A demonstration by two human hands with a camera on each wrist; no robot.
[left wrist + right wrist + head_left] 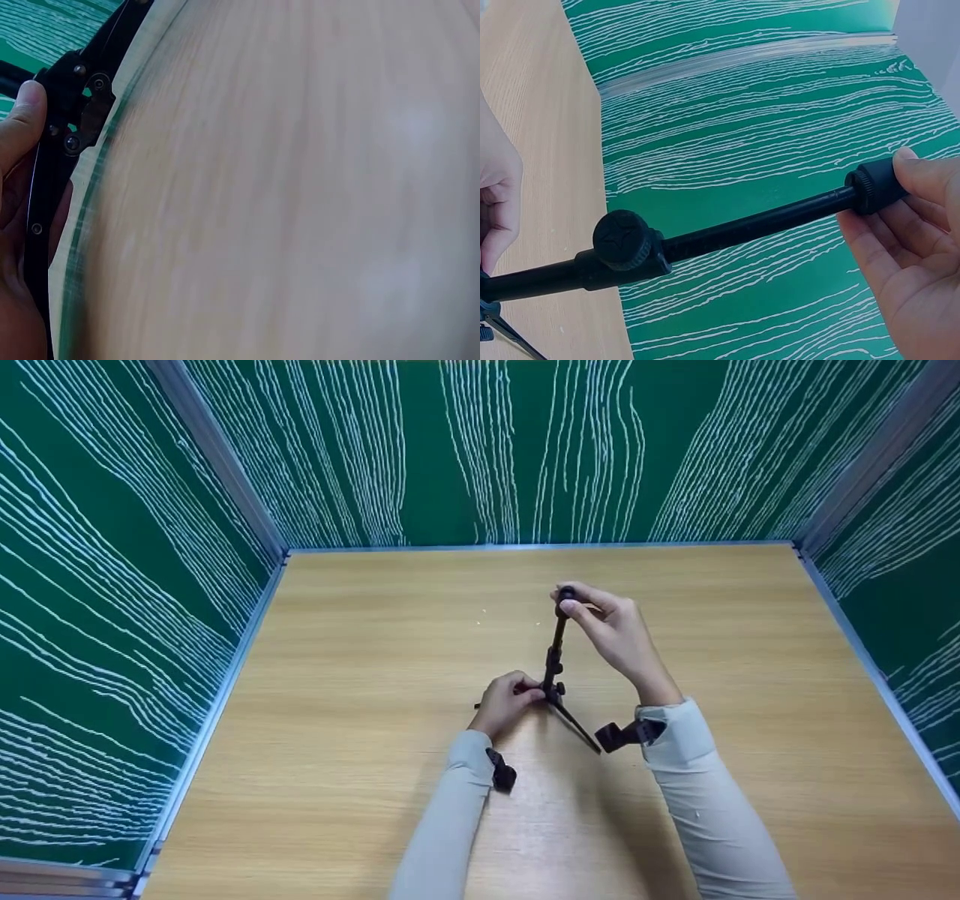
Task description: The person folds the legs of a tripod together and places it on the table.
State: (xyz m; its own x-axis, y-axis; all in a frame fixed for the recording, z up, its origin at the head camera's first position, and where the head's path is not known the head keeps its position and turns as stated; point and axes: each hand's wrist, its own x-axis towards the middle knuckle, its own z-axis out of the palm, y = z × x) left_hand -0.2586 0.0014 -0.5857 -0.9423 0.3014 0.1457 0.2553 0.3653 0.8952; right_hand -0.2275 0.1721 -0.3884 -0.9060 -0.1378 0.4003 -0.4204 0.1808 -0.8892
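A slim black tripod stands tilted above the table, its column rising between both hands. My left hand grips it low down, near the joint where the legs meet. In the left wrist view, the thumb of the left hand presses the hinged part, and a leg runs down along the palm. My right hand pinches the top end. Seen from the right wrist, a round knob sits partway along the column, and fingers and thumb hold the ribbed head. One leg slants toward me.
A wooden table lies beneath, with a few tiny white bits beyond the hands. Green panels with wavy white lines and metal edging enclose the back and sides. A small black device is strapped to each wrist.
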